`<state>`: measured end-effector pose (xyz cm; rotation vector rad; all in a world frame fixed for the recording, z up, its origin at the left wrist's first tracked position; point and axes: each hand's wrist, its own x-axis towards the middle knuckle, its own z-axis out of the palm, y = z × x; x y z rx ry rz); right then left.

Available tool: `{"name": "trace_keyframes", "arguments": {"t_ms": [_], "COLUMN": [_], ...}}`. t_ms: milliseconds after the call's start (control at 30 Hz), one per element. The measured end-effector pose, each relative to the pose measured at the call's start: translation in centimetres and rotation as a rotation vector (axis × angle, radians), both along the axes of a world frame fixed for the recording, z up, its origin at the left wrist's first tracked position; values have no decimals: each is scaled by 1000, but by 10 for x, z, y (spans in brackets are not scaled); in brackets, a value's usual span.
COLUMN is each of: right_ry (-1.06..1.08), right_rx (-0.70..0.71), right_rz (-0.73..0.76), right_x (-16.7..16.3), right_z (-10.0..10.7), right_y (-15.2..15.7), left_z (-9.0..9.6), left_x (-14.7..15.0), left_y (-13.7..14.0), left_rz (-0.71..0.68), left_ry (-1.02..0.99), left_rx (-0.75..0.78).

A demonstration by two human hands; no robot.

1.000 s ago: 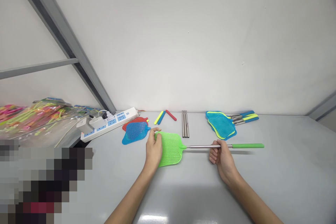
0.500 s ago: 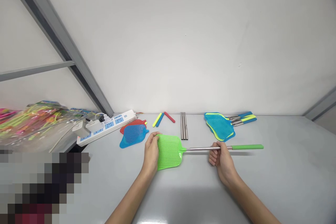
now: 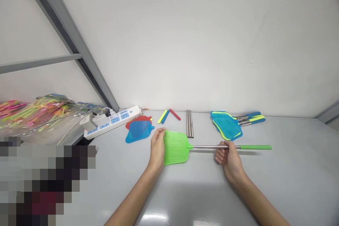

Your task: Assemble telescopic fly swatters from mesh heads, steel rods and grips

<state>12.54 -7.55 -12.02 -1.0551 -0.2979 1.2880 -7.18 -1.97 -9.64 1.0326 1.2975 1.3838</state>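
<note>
A green fly swatter with a metal rod and green grip lies level between my two hands, above the table. My left hand is closed on the left edge of its perforated head. My right hand pinches the metal rod just left of the green grip. Behind my left hand lie a blue swatter head and a red swatter head partly under it. Beyond my right hand rests a stack of blue and yellow fly swatters, their handles pointing right.
Three metal rods lie side by side near the wall. Left of them are a yellow grip, a blue grip and a red grip. A white power strip with plugs and bagged colourful items are at the left.
The camera view has shifted slightly, so everything appears a little further right and higher. Both hands keep the same hold on the green fly swatter.
</note>
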Motion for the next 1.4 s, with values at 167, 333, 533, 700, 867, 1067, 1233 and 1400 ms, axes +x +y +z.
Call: {"name": "trace_keyframes", "arguments": {"t_ms": [167, 333, 533, 700, 867, 1067, 1233, 1400], "right_ry": [1, 4, 29, 28, 30, 32, 26, 30], "right_rx": [9, -6, -21, -36, -38, -50, -55, -54], "right_rz": [2, -12, -22, -19, -19, -20, -17, -13], "right_x": [1, 1, 2, 4, 4, 4, 3, 4], "right_z": [-1, 1, 0, -2, -2, 1, 2, 2], "right_y": [0, 2, 4, 5, 5, 3, 3, 4], "left_z": [0, -2, -4, -2, -2, -3, -4, -4], "left_x": [0, 2, 4, 5, 6, 5, 5, 5], "left_y": [-2, -3, -2, -2, -2, -2, -1, -1], "left_rz": [-1, -5, -22, -10, -6, -3, -10, 21], "left_ry": [-20, -44, -53, -60, -92, -98, -82, -67], "left_rx": [-1, -2, -59, -38, -71, -79, -81, -74]}}
